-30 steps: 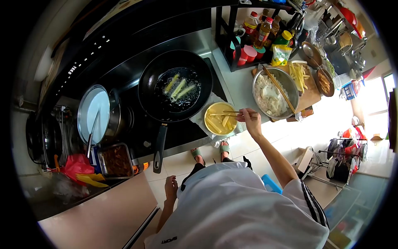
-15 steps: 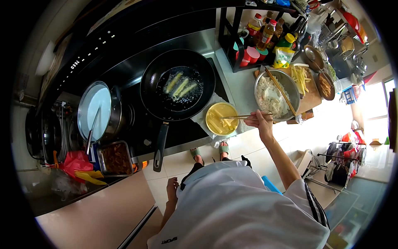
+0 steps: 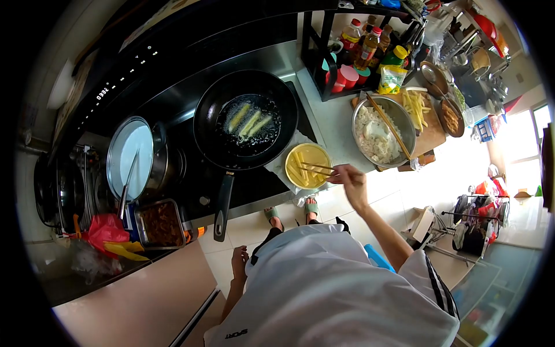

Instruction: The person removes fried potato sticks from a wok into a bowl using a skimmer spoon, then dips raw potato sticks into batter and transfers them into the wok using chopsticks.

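Observation:
My right hand [image 3: 351,180] is closed around a pair of chopsticks [image 3: 317,169], whose tips reach into a yellow bowl [image 3: 329,162]. Several pale strips [image 3: 297,172] lie in the yellow liquid there. My left hand [image 3: 239,262] hangs low beside my shirt, its fingers loosely bent and nothing visible in them. Left of the bowl, a black frying pan [image 3: 208,124] stands on the stove, with several coated strips [image 3: 252,124] in bubbling oil. Its handle [image 3: 224,208] points toward me.
A metal bowl [image 3: 414,137] of white batter, with wooden chopsticks across it, stands right, beside cut strips [image 3: 414,108] on a board [image 3: 435,134]. At left are a white-lidded pot [image 3: 132,165] and a tray of brown food [image 3: 161,225]. A bottle rack [image 3: 312,63] stands behind.
My right hand has moved slightly left and toward me, tilting the chopsticks over the yellow bowl. The strips in that bowl have shifted. My left hand has stayed in place.

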### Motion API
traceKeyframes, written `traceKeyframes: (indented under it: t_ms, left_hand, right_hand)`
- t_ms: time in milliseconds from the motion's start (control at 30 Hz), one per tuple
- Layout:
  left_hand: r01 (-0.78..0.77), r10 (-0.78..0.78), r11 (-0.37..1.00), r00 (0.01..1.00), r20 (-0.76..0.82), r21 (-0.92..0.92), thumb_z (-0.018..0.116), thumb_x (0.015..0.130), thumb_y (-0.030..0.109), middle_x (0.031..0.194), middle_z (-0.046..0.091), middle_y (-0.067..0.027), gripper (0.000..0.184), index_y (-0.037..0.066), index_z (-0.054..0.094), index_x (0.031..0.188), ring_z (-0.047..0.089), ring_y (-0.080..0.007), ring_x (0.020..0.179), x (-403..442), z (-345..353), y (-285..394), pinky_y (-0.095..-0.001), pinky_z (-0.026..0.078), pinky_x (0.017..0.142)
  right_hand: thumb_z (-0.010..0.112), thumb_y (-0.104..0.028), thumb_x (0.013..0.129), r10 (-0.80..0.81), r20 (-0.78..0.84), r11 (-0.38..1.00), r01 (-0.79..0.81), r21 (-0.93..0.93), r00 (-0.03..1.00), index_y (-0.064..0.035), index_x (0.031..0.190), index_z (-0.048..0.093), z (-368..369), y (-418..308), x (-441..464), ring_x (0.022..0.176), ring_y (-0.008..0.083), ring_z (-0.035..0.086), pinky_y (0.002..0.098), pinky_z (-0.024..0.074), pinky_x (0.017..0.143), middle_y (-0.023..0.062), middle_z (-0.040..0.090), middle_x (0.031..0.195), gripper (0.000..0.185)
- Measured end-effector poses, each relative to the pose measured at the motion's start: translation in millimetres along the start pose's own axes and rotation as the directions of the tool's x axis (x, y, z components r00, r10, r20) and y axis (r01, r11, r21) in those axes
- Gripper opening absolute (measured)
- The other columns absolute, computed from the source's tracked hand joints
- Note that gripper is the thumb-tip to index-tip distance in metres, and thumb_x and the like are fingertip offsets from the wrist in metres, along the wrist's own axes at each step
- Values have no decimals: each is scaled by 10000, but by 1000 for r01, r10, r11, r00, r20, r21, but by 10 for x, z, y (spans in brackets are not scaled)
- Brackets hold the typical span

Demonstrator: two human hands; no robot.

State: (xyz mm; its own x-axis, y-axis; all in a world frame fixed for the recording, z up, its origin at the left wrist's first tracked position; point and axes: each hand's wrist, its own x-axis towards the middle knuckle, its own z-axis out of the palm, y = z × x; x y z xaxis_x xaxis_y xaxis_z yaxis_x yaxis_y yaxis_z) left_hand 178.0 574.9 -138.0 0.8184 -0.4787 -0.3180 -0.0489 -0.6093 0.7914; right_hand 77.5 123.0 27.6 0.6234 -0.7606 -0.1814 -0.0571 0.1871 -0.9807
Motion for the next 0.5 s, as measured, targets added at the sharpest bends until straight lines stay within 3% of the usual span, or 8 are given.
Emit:
traceKeyframes:
  t_ms: [100,200,233,333,500]
  left_hand:
    - [-30,30,998,1000,-5,-56,510,788,-110,920,573,-97,313,41,547,1061,558,-151,724,6,-16,57,-256,464,610]
    - [45,-44,996,999,11,-74,507,793,-111,921,574,-97,308,42,548,1058,557,-153,724,82,-35,-135,-256,465,610]
    - [29,-29,998,1000,6,-62,507,794,-108,923,574,-98,306,42,548,1058,557,-154,724,69,-35,-190,-258,465,610]
    - [-10,10,999,1000,2,-40,507,799,-103,928,574,-99,301,42,549,1059,557,-158,724,29,-35,-120,-262,469,609]
    - [-43,43,999,999,-14,-14,505,802,-101,929,573,-98,300,46,553,1058,554,-156,729,10,5,-141,-264,468,606]
  right_hand:
    - [489,-58,935,-131,21,974,133,-184,991,90,937,595,235,153,-27,772,180,683,239,531,658,127,661,836,182]
    - [488,-78,941,-162,-50,949,142,-280,985,93,909,603,251,87,-41,771,172,684,231,524,659,125,673,821,208]
    - [484,-105,949,-77,-134,985,55,-162,988,96,886,606,141,116,12,769,171,684,230,527,670,131,679,821,243]
    - [476,-130,958,-57,-155,997,48,-59,986,104,908,594,12,69,43,772,188,682,233,531,679,137,665,833,267]
    - [469,-161,964,-99,-166,988,77,-136,981,90,948,589,-2,-42,-19,781,211,682,262,539,718,135,653,837,278]
